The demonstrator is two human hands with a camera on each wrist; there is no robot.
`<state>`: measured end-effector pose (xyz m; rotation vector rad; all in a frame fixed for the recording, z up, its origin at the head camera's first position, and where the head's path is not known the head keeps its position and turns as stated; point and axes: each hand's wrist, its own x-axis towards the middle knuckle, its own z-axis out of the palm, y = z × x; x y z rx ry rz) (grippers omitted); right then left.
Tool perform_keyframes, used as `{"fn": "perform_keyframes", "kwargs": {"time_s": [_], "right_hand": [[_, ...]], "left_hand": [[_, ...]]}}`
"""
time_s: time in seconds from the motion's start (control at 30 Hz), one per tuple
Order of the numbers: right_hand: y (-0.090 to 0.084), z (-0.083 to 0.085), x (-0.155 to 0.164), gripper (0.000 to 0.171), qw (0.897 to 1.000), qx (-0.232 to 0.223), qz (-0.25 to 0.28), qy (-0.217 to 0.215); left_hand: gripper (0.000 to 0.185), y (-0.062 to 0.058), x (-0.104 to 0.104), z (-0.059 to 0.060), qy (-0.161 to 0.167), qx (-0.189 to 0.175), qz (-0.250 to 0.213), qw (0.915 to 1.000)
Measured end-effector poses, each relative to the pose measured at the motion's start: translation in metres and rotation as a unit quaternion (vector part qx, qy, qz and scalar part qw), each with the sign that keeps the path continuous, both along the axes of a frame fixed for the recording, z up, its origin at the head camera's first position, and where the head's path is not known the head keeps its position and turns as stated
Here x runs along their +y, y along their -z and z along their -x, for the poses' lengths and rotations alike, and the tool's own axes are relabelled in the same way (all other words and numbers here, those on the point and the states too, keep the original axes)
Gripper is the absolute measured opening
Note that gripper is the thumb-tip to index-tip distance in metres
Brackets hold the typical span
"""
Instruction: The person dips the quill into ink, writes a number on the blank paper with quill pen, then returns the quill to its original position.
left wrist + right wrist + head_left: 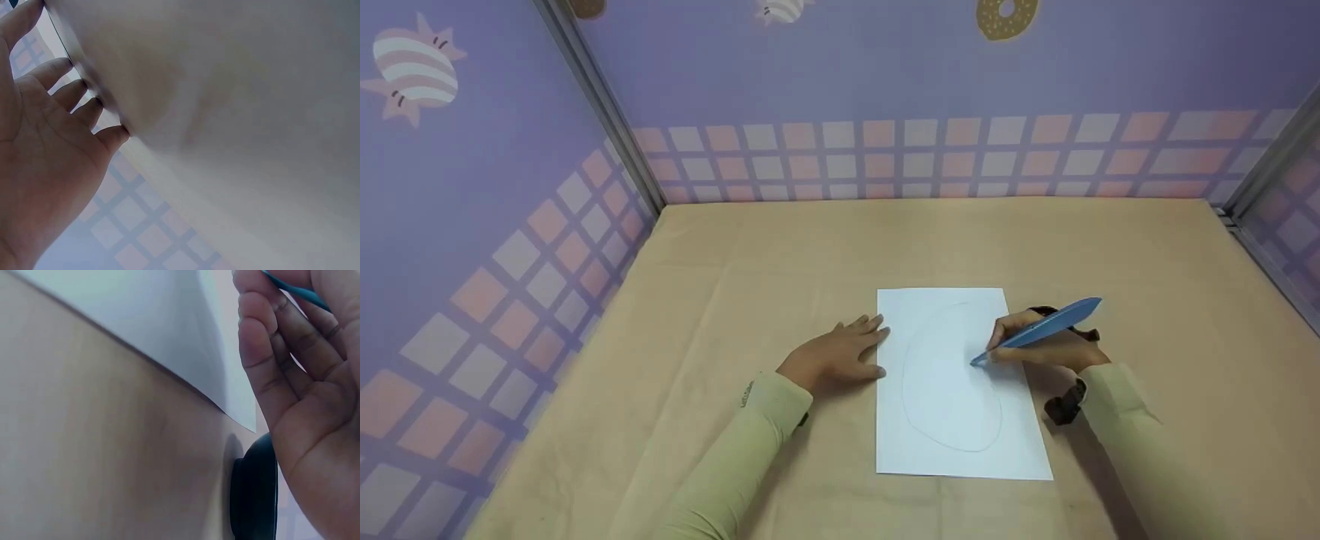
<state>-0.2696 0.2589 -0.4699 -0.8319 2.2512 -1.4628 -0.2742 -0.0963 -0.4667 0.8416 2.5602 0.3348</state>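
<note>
A white sheet of paper [945, 390] lies on the table, bearing a thin, long rounded outline that runs from near its top down the left side and round the bottom. My right hand [1024, 349] pinches a blue pen [1050, 322] with a broad, leaf-shaped body, its tip at the paper right of centre. In the right wrist view only a thin piece of the pen [304, 293] shows between the fingers, above the paper's edge. My left hand [840, 356] rests palm down with fingers spread, fingertips [115, 135] at the sheet's left edge.
A beige cloth [735, 285] covers the table under the paper. Purple panels with a pink and white checked border [877, 161] stand behind and at the sides. Dark straps [1065, 405] sit at my right wrist.
</note>
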Motion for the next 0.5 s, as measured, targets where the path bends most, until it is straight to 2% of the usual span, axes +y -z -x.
{"fn": "perform_keyframes", "kwargs": {"time_s": [0.2, 0.5], "right_hand": [[0.0021, 0.0032, -0.0019, 0.008, 1.0, -0.013, 0.016, -0.015], [0.0028, 0.0048, -0.0068, 0.009, 1.0, -0.004, 0.018, -0.014]], "left_hand": [[0.073, -0.0001, 0.0001, -0.0013, -0.002, 0.004, -0.001, 1.0], [0.073, -0.0018, 0.0016, -0.0022, 0.001, 0.016, 0.002, 0.9999]]}}
